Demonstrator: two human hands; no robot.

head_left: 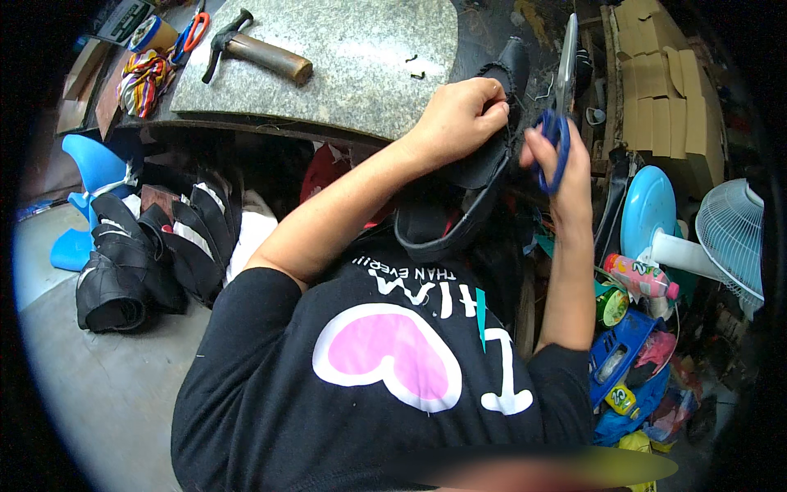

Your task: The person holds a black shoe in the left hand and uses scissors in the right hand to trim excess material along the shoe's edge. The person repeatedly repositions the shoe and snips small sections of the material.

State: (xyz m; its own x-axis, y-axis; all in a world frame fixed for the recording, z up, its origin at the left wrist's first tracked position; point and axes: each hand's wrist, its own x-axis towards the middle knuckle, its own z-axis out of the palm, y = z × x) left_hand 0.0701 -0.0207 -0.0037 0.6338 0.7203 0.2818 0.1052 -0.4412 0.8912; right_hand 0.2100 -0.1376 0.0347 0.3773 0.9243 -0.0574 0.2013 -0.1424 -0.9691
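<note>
My left hand is closed on a black shoe upper, thumb and fingers pinching its rough edge. One end of the upper points away over the dark bench, and its rounded end hangs near my shirt. What the fingertips pinch is hidden. To the right, my right hand grips a pair of scissors by the blue handles. Their long blades look closed, point away from me and stand apart from the upper.
On the bench lies a grey speckled slab with a hammer. Striped cloth and orange-handled scissors are at far left. Black shoe parts are heaped at left. Cardboard and a fan stand at right.
</note>
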